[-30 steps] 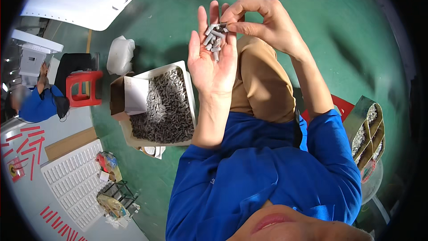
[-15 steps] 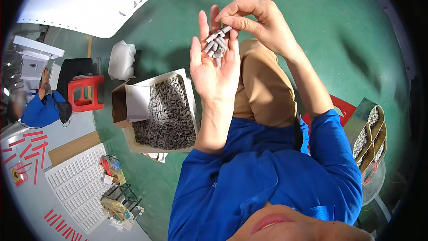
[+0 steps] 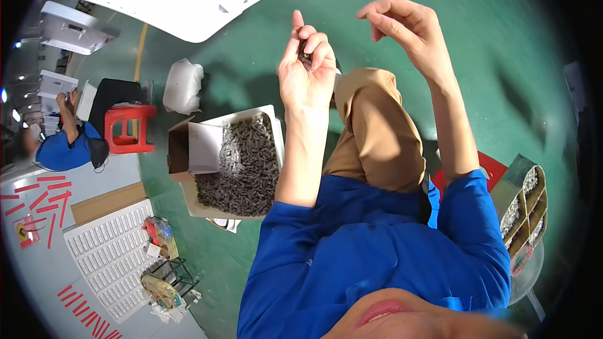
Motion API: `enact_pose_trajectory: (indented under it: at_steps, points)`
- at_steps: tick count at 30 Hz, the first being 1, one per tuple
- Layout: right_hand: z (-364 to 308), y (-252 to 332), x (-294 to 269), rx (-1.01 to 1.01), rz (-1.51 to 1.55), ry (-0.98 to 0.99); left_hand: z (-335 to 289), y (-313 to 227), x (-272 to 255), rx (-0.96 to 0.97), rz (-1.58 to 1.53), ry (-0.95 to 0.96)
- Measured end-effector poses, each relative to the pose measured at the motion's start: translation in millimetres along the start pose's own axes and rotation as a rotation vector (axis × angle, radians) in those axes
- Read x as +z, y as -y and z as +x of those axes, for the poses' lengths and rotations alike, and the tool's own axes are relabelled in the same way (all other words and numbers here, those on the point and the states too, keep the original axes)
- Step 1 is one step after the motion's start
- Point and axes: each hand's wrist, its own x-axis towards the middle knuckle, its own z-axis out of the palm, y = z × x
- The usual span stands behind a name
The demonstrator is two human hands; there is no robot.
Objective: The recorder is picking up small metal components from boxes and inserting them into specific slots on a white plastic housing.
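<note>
My left hand (image 3: 306, 72) is raised with its fingers curled over a small heap of dark grey cylindrical parts (image 3: 306, 58), mostly hidden in the palm. My right hand (image 3: 405, 25) hovers a little to the right of it and apart from it, fingers loosely bent, with nothing visible between thumb and forefinger. Below the left forearm stands an open cardboard box (image 3: 188, 144) filled with many of the same grey parts (image 3: 245, 163).
A white slotted tray (image 3: 110, 257) lies at lower left beside some colourful packets (image 3: 160, 235). A red stool (image 3: 129, 127), a white bag (image 3: 183, 85) and another person in blue (image 3: 63, 147) are at left. A compartment rack of parts (image 3: 524, 204) stands at right.
My right hand has pulled away from the left palm, up and to the right. My left hand's fingers have curled over the grey parts, which lay exposed before.
</note>
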Motion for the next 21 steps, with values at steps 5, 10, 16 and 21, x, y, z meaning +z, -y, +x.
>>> enact_pose_trajectory:
  at_steps: [5,10,16,21]
  points:
    - [-4,0,-9,0.004,-0.021,-0.021,9,0,25,0.043,0.163,-0.029]
    - [2,-1,3,-0.086,-0.132,0.056,1,13,19,0.013,0.172,0.108]
    - [3,-12,18,-0.192,-0.162,0.090,-5,19,5,0.006,0.237,0.108]
    - [1,-12,25,-0.257,-0.319,0.064,-10,31,11,0.118,0.446,0.019]
